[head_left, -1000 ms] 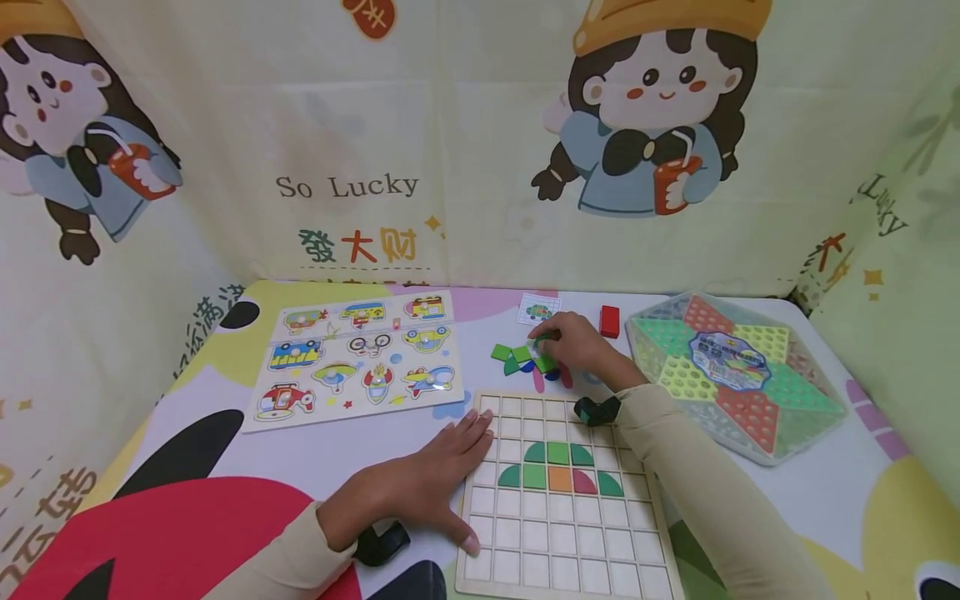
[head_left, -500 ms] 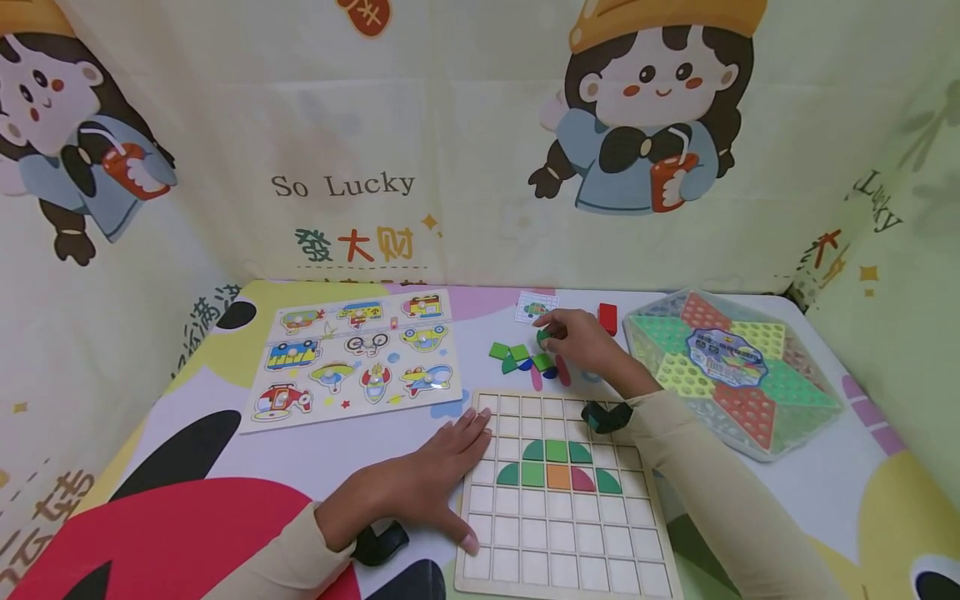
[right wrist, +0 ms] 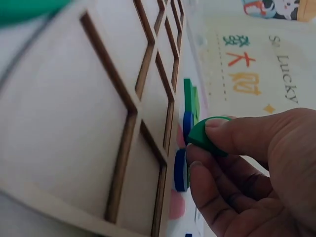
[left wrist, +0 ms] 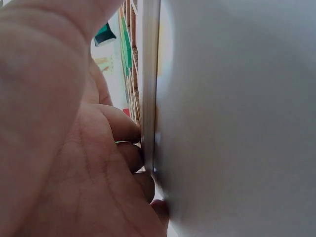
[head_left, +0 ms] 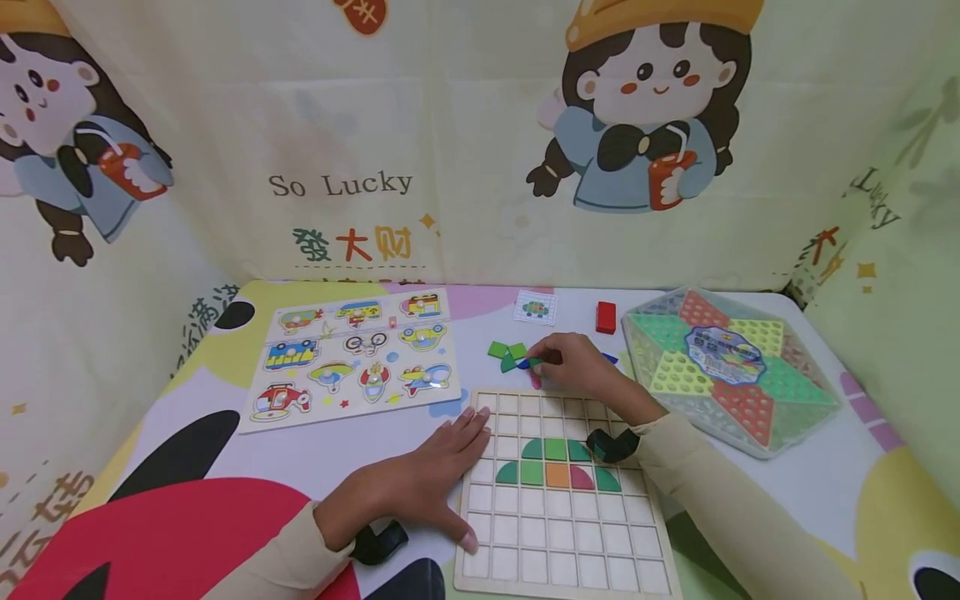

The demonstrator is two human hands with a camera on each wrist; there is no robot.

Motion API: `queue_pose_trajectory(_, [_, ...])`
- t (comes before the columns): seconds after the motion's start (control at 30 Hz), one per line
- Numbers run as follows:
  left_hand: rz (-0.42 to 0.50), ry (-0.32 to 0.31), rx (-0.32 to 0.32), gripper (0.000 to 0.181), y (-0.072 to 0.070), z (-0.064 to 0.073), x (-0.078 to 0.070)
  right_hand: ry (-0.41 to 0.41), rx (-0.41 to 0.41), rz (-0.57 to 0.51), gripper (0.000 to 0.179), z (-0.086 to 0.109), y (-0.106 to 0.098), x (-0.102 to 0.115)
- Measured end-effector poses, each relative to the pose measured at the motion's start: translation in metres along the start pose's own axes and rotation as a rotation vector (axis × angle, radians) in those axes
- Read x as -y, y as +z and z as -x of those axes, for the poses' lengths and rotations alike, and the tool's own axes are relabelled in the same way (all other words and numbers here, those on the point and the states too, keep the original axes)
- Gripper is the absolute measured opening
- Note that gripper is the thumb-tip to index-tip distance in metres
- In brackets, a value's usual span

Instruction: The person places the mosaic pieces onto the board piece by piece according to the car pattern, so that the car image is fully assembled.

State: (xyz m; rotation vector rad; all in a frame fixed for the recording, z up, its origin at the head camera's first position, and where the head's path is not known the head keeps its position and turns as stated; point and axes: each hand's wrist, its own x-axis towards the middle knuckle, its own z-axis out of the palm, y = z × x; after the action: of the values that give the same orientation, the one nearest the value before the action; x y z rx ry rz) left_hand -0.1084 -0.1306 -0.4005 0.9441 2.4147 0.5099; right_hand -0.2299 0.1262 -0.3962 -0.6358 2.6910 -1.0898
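My right hand point(head_left: 583, 368) pinches a green quarter-circle tile point(right wrist: 205, 137) between thumb and fingers, low over the far edge of the wooden grid board point(head_left: 551, 533). Loose green square tiles point(head_left: 498, 350) and blue pieces point(right wrist: 181, 170) lie beside it. My left hand point(head_left: 423, 479) rests along the board's left edge, fingers spread and thumb at the near corner; in the left wrist view its fingertips point(left wrist: 131, 157) touch the rim. Two rows of tiles sit in the board's middle cells: green quarter-circles point(head_left: 508, 472), green squares point(head_left: 532, 473), an orange square point(head_left: 557, 475) and a red quarter-circle point(head_left: 581, 477).
A small pattern card point(head_left: 536, 307) and a red block point(head_left: 606, 317) lie at the back. To the right stands a clear hexagonal box point(head_left: 806, 400) with coloured panels. A vehicle peg puzzle point(head_left: 352, 392) lies left of the board. A printed curtain point(head_left: 480, 167) hangs behind.
My right hand has lifted the green quarter-circle tile from the pile, then come down nearer the board's far edge. The left hand stays in place.
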Motion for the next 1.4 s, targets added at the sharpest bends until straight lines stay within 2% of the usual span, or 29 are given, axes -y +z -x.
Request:
queue_pose_trajectory(0.23, [0.0,-0.016,0.006,0.124,-0.001,0.0,-0.001,-0.108,0.035,0.001,0.02,0.015,0.006,0.007])
queue_pose_trajectory(0.47, [0.003,0.005,0.0,0.123,0.0,-0.001,0.001,-0.179,0.053,-0.014,0.017,0.036,0.009,0.011])
queue_pose_trajectory(0.67, [0.014,0.006,0.006,0.122,0.001,-0.001,0.003,-0.194,0.08,-0.036,0.016,0.048,0.011,0.017])
queue_pose_trajectory(1.0, [0.015,-0.002,-0.003,0.122,0.002,-0.001,0.001,-0.187,0.217,-0.079,0.016,0.061,0.017,0.025])
queue_pose_trajectory(1.27, [0.004,0.0,-0.001,0.123,0.001,-0.002,0.001,-0.213,0.324,-0.107,0.013,0.072,0.026,0.036])
queue_pose_trajectory(1.4, [0.001,-0.004,0.0,0.123,0.001,-0.001,0.001,-0.221,0.352,-0.142,0.011,0.073,0.028,0.039])
